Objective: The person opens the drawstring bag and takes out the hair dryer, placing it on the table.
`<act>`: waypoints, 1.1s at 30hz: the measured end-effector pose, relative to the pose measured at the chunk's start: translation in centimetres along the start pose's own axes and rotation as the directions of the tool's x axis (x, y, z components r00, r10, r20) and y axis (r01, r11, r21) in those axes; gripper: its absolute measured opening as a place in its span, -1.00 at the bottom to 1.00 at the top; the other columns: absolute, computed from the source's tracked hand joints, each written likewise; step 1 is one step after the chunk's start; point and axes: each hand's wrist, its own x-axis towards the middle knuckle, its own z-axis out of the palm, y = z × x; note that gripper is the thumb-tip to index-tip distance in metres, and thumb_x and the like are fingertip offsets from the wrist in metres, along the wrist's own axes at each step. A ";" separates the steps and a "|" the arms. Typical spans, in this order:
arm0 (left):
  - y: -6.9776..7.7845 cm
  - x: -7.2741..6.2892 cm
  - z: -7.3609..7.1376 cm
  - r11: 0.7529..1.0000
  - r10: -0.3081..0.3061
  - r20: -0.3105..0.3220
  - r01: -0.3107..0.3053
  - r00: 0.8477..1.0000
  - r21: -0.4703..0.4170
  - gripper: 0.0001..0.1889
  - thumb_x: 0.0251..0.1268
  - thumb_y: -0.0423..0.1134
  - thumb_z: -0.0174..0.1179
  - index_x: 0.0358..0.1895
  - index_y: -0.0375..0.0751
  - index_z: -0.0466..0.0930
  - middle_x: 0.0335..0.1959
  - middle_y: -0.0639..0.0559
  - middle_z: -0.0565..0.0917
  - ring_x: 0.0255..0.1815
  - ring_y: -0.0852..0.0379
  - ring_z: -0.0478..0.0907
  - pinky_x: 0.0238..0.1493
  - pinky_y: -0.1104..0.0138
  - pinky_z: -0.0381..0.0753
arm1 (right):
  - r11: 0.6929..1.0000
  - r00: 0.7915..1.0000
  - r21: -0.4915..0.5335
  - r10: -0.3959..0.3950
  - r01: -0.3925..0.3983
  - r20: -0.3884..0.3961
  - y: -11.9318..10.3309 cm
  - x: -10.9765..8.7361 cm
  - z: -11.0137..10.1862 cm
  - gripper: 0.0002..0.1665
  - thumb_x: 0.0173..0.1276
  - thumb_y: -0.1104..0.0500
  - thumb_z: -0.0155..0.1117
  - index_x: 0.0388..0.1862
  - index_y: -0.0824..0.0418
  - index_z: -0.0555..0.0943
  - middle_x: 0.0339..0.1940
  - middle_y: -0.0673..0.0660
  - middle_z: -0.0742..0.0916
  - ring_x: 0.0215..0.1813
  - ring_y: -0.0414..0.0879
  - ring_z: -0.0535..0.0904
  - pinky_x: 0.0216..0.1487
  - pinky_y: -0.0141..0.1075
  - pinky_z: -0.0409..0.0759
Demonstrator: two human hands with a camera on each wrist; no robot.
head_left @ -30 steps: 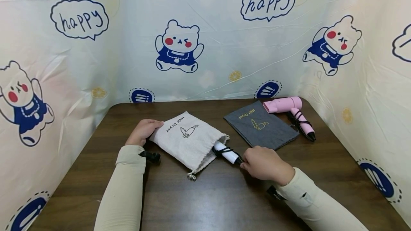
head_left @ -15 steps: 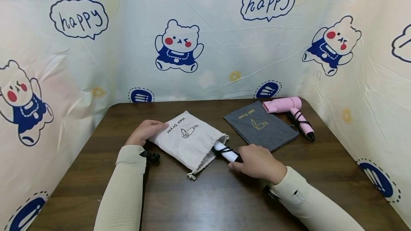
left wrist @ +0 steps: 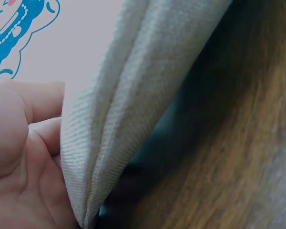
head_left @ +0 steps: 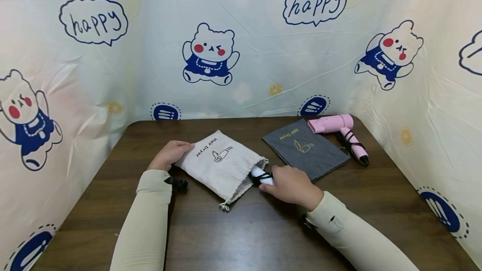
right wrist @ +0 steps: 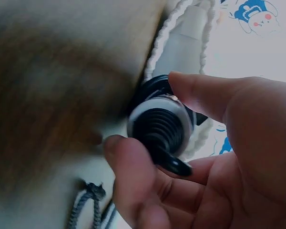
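Observation:
A white hair dryer [head_left: 257, 172] lies mostly inside a light drawstring bag [head_left: 211, 166] printed "Hair Dryer". Only its handle, wound with black cord [head_left: 265, 177], sticks out of the bag's mouth. My right hand [head_left: 293, 186] grips that handle. In the right wrist view, thumb and fingers stand around the ribbed black end [right wrist: 157, 126] of the handle, where the cord comes out. My left hand [head_left: 170, 154] holds the bag's closed far-left corner. Part of the fingers is hidden behind the fabric in the left wrist view.
A dark grey bag [head_left: 306, 149], also printed "Hair Dryer", lies flat just beyond my right hand. A pink hair dryer [head_left: 331, 123] with its cord wrapped rests partly on it at the back right. The wooden table [head_left: 222, 237] meets a patterned curtain [head_left: 256, 53] behind.
My right hand has moved left along the handle, from its black end toward the bag's mouth. The left hand shifted slightly on the corner; the bag has stayed in place.

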 end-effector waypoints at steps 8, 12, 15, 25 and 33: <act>0.1 -0.1 0.1 1.000 0.013 -0.023 -0.014 1.000 -0.006 -0.48 0.58 0.08 0.11 0.32 -0.25 0.59 0.27 -0.22 0.57 0.24 -0.10 0.46 0.22 0.10 0.46 | 1.000 1.000 -0.018 -0.022 0.022 0.001 0.1 0.4 0.3 -0.47 0.31 -0.35 0.40 -0.25 0.08 0.61 -0.51 -0.04 0.63 -0.50 -0.12 0.52 -0.51 -0.13 0.47; 0.1 0.0 0.1 1.000 0.013 -0.027 -0.013 1.000 -0.013 -0.48 0.58 0.08 0.11 0.31 -0.25 0.60 0.26 -0.21 0.57 0.23 -0.09 0.46 0.20 0.12 0.47 | 0.998 0.998 -0.022 -0.056 0.056 -0.007 0.2 0.5 0.5 -0.50 0.34 -0.31 0.39 -0.22 0.09 0.61 -0.50 -0.04 0.63 -0.50 -0.14 0.51 -0.49 -0.14 0.48; 0.0 0.0 0.1 1.000 0.008 -0.031 -0.009 0.999 -0.016 -0.49 0.58 0.09 0.11 0.30 -0.25 0.61 0.24 -0.20 0.58 0.22 -0.08 0.46 0.18 0.13 0.47 | 0.997 0.997 -0.021 -0.071 0.071 -0.009 0.3 0.4 0.6 -0.52 0.35 -0.28 0.38 -0.22 0.11 0.60 -0.51 -0.04 0.61 -0.52 -0.15 0.50 -0.50 -0.16 0.48; 0.0 0.0 0.2 1.000 0.006 -0.035 -0.006 0.999 -0.013 -0.48 0.60 0.07 0.10 0.32 -0.28 0.57 0.29 -0.24 0.55 0.28 -0.12 0.43 0.30 0.03 0.43 | 0.995 0.995 -0.018 -0.100 0.099 -0.021 0.2 0.1 0.5 -0.55 0.37 -0.25 0.29 -0.25 0.11 0.55 -0.54 -0.04 0.58 -0.55 -0.16 0.48 -0.56 -0.18 0.44; 0.0 -0.2 0.2 1.000 0.012 -0.044 -0.012 0.999 -0.010 -0.50 0.61 0.07 0.09 0.31 -0.25 0.58 0.30 -0.23 0.54 0.28 -0.11 0.41 0.28 0.06 0.43 | 0.994 0.994 -0.044 -0.104 0.103 -0.028 0.4 0.0 0.6 -0.45 0.37 -0.39 0.28 -0.30 0.07 0.57 -0.54 -0.07 0.60 -0.56 -0.19 0.48 -0.57 -0.19 0.44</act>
